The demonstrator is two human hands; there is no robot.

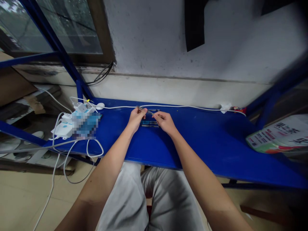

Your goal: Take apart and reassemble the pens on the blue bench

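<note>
The slender, dark, metallic-looking rod (149,112) is held above the middle of the smooth blue table (204,138), its left part pinched by the left hand (136,116) and its right part by the right hand (165,121), fingers narrow on it. Thin blue-and-grey stick-shaped pieces (146,124) lie just nearer on the table; how much is finished or left cannot be told. Beyond run a round-section white cable (178,106), a boxy white plastic power strip (63,129) at left and a glossy printed bag (276,136) at right

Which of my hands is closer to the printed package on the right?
Right. Your right hand, on the thin rod, is left of the printed package, across a stretch of blue table; your left hand, on the rod's other end, is farther left.
</note>
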